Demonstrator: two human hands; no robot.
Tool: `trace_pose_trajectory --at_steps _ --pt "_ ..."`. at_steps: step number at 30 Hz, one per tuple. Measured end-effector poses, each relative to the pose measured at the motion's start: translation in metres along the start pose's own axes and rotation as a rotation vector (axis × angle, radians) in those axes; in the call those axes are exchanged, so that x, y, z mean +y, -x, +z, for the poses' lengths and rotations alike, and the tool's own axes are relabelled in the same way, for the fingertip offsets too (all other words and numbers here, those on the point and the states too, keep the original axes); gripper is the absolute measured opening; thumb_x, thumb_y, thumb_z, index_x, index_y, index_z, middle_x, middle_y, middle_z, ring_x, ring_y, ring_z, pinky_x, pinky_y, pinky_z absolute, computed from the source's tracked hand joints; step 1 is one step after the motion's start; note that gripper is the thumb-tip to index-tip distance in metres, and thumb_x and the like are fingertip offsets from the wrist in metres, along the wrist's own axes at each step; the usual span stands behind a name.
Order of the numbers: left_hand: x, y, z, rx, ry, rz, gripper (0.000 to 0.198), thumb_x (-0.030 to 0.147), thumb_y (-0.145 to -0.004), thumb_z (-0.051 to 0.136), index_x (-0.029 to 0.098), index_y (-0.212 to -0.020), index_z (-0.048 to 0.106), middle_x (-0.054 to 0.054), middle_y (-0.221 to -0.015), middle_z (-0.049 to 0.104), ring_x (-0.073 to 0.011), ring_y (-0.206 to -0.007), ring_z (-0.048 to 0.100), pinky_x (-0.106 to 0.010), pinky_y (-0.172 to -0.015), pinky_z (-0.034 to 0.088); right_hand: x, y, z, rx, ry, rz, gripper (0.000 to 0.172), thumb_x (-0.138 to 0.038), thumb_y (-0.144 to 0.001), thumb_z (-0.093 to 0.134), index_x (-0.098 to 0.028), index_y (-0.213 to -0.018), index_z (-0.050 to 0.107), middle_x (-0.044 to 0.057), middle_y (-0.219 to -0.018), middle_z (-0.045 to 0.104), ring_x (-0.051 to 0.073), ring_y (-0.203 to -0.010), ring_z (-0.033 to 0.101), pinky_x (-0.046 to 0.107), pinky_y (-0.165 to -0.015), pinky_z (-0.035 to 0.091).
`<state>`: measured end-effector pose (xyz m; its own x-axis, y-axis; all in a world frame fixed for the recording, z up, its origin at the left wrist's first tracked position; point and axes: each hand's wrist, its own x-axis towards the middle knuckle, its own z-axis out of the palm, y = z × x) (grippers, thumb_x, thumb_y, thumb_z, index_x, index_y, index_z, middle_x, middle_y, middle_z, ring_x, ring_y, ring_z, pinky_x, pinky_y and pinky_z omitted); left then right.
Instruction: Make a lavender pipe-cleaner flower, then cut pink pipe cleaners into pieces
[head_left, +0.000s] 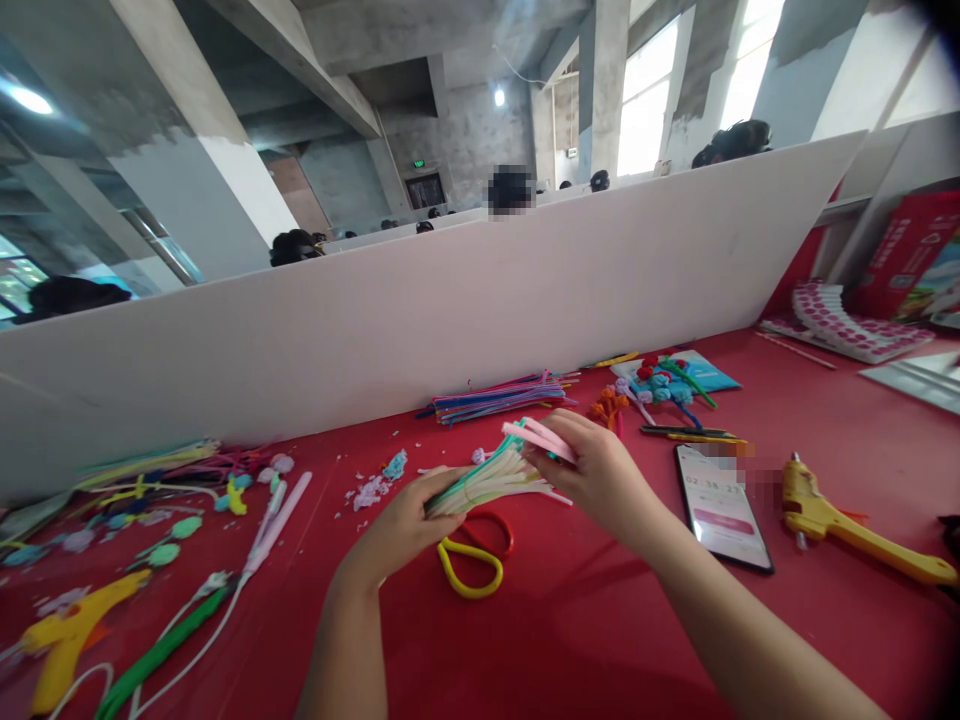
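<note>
My left hand (409,525) is closed around the lower end of a bundle of white and pale green pipe cleaners (487,480). My right hand (592,470) pinches the bundle's upper end, where a few pink pipe cleaners (541,438) stick out between its fingers. Both hands hover a little above the red table (570,630). Just below the bundle lie scissors with yellow and red handles (472,560).
A pile of coloured pipe cleaners (499,397) lies by the white partition (450,310). Finished pipe-cleaner flowers (664,385), a phone (721,505) and a yellow glue gun (847,520) sit to the right. Another yellow glue gun (64,635), cords and scraps lie at left.
</note>
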<state>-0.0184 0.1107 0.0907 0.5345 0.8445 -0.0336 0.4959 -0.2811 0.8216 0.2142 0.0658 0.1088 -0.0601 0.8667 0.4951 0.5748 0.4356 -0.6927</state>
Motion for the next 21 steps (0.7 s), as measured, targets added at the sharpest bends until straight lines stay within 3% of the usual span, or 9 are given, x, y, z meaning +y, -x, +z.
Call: trace_pose_trajectory --at_steps 10,15,18,21 --pt "0.000 -0.001 -0.001 -0.050 0.016 0.033 0.044 0.018 -0.073 0.054 0.022 -0.117 0.053 -0.004 -0.115 0.056 -0.0206 -0.101 0.053 -0.027 -0.081 0.044 0.001 0.000 -0.002 -0.052 -0.075 -0.006 0.014 -0.016 -0.078 0.051 -0.020 -0.068 0.043 -0.003 -0.069 0.043 0.011 -0.061 0.042 0.021 -0.054 0.030" --pt "0.001 0.002 -0.001 -0.033 0.041 -0.021 0.045 0.023 -0.073 0.056 0.022 -0.118 0.052 -0.003 -0.118 0.056 -0.0208 -0.105 0.052 -0.026 -0.084 0.043 -0.003 0.000 -0.003 0.041 -0.128 0.026 0.010 -0.017 -0.078 0.051 -0.019 -0.070 0.045 -0.004 -0.066 0.044 0.010 -0.059 0.041 0.022 -0.053 0.030" --pt "-0.003 0.004 -0.004 0.042 -0.030 -0.053 0.046 0.026 -0.073 0.057 0.022 -0.119 0.052 -0.004 -0.120 0.055 -0.0217 -0.109 0.050 -0.027 -0.087 0.041 0.001 0.000 -0.015 0.212 -0.213 0.087 0.006 -0.017 -0.079 0.050 -0.020 -0.074 0.047 -0.005 -0.063 0.047 0.009 -0.053 0.040 0.022 -0.049 0.030" --pt "-0.011 0.005 -0.013 0.144 -0.142 -0.057 0.046 0.026 -0.075 0.053 0.022 -0.121 0.051 -0.004 -0.121 0.055 -0.0222 -0.111 0.049 -0.030 -0.091 0.039 0.012 0.002 -0.041 0.569 -0.405 0.107 0.011 -0.018 -0.079 0.051 -0.023 -0.074 0.042 -0.009 -0.050 0.039 0.008 -0.040 0.033 0.022 -0.040 0.024"
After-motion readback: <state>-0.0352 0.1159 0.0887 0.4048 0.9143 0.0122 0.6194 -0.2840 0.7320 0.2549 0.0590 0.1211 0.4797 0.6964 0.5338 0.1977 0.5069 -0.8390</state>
